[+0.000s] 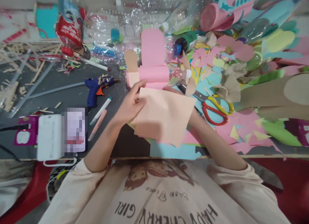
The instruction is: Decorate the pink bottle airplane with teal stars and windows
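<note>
A sheet of peach paper [166, 116] is spread in front of me, with a slight crease in it. My left hand [132, 103] is at its left edge, thumb over the sheet and forefinger stretched toward a pink paper roll [154, 74]. The sheet covers most of my right hand [170, 89]; only a bit of its fingers shows past the top edge, so their grip is hidden. A clear bottle [178, 75] with a white cap sticks out of the roll's right end. Tan rounded paper [131, 60] and a tall pink flap [154, 45] stand at the roll.
On the left lie a blue glue gun [93, 89], two markers [100, 111], a phone [75, 129] and a white power bank [49, 137]. Red-and-yellow-handled scissors [214, 113] rest among paper scraps [251, 124] on the right. Plastic bottles [108, 28] crowd the back.
</note>
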### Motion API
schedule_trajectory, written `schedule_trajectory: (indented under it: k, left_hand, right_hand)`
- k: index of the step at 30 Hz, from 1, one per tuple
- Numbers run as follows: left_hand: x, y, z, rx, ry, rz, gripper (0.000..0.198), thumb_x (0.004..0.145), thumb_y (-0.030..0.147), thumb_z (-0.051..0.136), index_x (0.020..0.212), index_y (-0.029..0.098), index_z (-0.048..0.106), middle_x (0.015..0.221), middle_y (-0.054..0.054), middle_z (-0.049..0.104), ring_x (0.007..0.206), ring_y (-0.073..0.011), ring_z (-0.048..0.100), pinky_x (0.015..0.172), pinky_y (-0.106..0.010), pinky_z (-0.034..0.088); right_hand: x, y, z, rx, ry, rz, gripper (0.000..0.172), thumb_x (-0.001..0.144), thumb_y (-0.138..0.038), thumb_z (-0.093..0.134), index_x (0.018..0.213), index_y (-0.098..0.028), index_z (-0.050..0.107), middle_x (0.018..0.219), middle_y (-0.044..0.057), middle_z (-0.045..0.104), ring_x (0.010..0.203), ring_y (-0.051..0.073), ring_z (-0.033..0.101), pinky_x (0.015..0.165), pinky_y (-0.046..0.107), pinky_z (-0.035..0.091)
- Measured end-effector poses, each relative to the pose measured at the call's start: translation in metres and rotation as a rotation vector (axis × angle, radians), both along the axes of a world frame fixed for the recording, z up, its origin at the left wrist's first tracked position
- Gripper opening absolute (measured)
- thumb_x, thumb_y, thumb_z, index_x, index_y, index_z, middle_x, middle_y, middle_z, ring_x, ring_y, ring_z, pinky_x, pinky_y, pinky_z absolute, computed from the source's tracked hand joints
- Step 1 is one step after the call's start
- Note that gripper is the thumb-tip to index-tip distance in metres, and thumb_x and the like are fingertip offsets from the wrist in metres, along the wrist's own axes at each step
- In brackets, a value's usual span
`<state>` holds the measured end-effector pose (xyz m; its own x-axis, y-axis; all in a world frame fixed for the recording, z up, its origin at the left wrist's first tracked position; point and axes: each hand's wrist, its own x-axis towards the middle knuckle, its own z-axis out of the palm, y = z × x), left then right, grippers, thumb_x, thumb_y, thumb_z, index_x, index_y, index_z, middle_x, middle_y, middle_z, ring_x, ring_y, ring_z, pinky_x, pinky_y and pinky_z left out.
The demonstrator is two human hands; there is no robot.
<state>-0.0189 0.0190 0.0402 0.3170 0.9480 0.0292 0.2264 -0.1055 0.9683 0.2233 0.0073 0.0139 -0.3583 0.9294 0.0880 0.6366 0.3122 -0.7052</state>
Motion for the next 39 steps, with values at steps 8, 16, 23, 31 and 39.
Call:
schedule_trajectory:
  k: [8, 16, 23, 31, 39]
  left_hand:
    - [0.013, -0.007, -0.023, -0.202, -0.201, 0.053, 0.043, 0.082, 0.036, 0.069, 0.118, 0.025, 0.05, 0.08, 0.0, 0.072, 0.065, -0.0144, 0.068, 0.056, -0.022, 0.052]
    - [0.012, -0.014, -0.011, 0.022, 0.16, -0.141, 0.034, 0.087, 0.035, 0.063, 0.119, 0.025, 0.067, 0.111, -0.003, 0.073, 0.093, -0.0169, 0.069, 0.068, -0.021, 0.051]
    - [0.011, -0.012, -0.01, -0.101, 0.024, -0.126, 0.043, 0.084, 0.037, 0.067, 0.124, 0.023, 0.059, 0.09, -0.001, 0.071, 0.077, -0.0158, 0.07, 0.061, -0.021, 0.051]
    - [-0.007, 0.006, -0.014, 0.049, 0.045, 0.183, 0.017, 0.08, 0.036, 0.074, 0.086, 0.02, 0.072, 0.083, -0.003, 0.074, 0.078, -0.0169, 0.069, 0.068, -0.026, 0.056]
    - [0.005, -0.004, -0.008, 0.233, 0.13, 0.107, 0.01, 0.084, 0.024, 0.066, 0.082, 0.021, 0.076, 0.084, -0.002, 0.077, 0.077, -0.0141, 0.07, 0.072, -0.025, 0.057]
  right_hand:
    - [0.027, -0.003, 0.006, -0.157, 0.475, -0.247, 0.069, 0.088, -0.08, 0.035, 0.104, -0.024, 0.072, 0.091, 0.007, 0.076, 0.078, 0.023, 0.073, 0.06, 0.034, 0.055]
    - [0.002, -0.018, 0.021, -0.245, 0.299, -0.11, 0.037, 0.08, -0.054, 0.069, 0.072, -0.017, 0.069, 0.057, -0.002, 0.059, 0.049, 0.01, 0.044, 0.047, 0.024, 0.032]
    - [-0.008, -0.019, 0.01, -0.184, 0.461, -0.283, 0.02, 0.08, -0.036, 0.064, 0.068, -0.022, 0.056, 0.054, -0.005, 0.05, 0.049, 0.01, 0.043, 0.047, 0.023, 0.034]
    - [0.03, -0.009, 0.007, 0.094, 0.382, -0.272, 0.035, 0.085, -0.04, 0.06, 0.058, -0.024, 0.044, 0.052, -0.003, 0.044, 0.046, 0.013, 0.042, 0.047, 0.03, 0.039]
    - [0.021, -0.011, 0.027, 0.476, 0.105, -0.221, 0.022, 0.097, -0.044, 0.05, 0.103, -0.028, 0.064, 0.098, 0.008, 0.073, 0.097, 0.028, 0.069, 0.087, 0.049, 0.055]
